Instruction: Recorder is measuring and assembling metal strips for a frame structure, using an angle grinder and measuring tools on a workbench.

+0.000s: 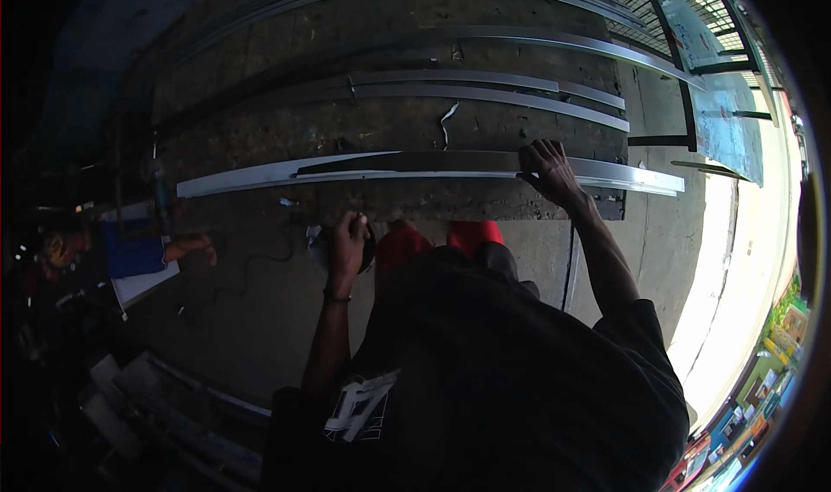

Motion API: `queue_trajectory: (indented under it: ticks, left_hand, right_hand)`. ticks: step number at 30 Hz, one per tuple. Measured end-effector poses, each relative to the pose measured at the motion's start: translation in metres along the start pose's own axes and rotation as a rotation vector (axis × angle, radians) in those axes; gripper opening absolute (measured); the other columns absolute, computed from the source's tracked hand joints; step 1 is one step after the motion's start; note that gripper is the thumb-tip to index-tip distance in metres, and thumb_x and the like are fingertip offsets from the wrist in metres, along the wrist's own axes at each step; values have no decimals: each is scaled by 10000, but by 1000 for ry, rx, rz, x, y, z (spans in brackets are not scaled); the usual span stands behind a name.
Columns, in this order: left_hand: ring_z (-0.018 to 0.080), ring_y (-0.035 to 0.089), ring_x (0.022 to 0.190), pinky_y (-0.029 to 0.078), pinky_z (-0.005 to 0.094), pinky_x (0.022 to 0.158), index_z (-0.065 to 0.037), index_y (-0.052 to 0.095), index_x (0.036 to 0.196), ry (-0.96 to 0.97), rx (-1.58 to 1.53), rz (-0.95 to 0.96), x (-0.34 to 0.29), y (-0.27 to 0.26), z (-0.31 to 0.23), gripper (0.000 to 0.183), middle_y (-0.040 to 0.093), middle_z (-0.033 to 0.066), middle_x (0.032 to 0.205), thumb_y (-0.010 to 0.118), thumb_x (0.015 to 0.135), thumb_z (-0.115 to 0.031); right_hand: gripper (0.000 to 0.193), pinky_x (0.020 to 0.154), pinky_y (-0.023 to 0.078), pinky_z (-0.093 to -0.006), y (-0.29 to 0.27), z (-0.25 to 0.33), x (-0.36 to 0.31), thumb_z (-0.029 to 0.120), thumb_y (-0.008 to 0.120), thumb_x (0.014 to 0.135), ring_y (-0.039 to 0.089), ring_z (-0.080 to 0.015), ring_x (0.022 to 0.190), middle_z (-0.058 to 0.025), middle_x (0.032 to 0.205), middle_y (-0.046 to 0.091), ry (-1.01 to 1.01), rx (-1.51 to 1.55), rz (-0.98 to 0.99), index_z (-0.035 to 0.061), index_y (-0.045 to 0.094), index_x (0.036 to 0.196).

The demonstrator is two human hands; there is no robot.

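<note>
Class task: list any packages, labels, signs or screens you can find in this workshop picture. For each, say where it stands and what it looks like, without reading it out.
Pale blue-white flat rectangular board: upper right, leaning by the dark metal railing; possibly a sign, too blurred to tell.
White printed graphic: on the person's black shirt, bottom centre.
No packages or screens can be made out.

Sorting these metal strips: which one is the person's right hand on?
The nearest long metal strip, along the workbench's front edge; the right hand presses it, the others lie farther back untouched.

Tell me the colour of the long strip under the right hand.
Silvery grey bare metal strip, seen in the head view; the right hand rests on it.
</note>
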State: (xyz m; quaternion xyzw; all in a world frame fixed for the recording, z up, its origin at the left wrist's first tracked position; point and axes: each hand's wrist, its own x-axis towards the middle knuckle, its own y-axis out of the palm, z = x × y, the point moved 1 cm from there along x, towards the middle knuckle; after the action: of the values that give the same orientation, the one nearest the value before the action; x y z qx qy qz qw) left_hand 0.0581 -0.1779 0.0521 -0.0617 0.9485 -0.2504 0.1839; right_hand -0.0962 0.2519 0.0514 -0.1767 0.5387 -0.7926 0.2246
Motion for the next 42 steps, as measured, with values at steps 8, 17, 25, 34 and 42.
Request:
queue_trajectory:
  ticks: [8,17,25,34,42]
  left_hand:
    - [45,445,558,324,238,516,-21,597,942,-132,-263,-40,-34,42,-65,182,572,-3,722,560,1042,-169]
    - [60,467,583,358,248,547,-14,606,951,-184,-226,-107,-59,57,-87,263,569,11,742,551,1058,-248]
    - [67,474,594,357,248,557,-23,598,942,-161,-243,-98,-59,72,-105,285,566,4,749,539,1065,-273]
    - [77,546,666,450,249,625,-17,605,967,-216,-198,12,-70,87,-106,230,597,14,772,557,1062,-221]
    - [88,570,756,478,263,705,-9,622,974,-192,-14,137,-70,101,-111,215,599,19,827,555,1061,-195]
  right_hand:
    - [250,830,511,-446,-34,-10,22,329,755,878,675,-355,909,-165,897,694,130,369,550,105,710,979]
    - [296,1086,406,-440,-30,-14,5,319,683,927,545,-319,1248,-89,1286,600,-83,181,21,107,699,1134]
    - [228,960,440,-418,-34,-16,-52,184,724,867,584,-268,1138,-69,1149,638,28,183,-115,107,690,1078]
    - [94,911,488,-405,-62,-63,-134,50,689,883,647,-310,1004,-110,1013,691,547,228,-425,39,713,974]
    - [131,901,495,-392,-67,-79,-153,72,703,889,655,-271,1005,-100,1028,692,576,134,-411,40,715,1016]
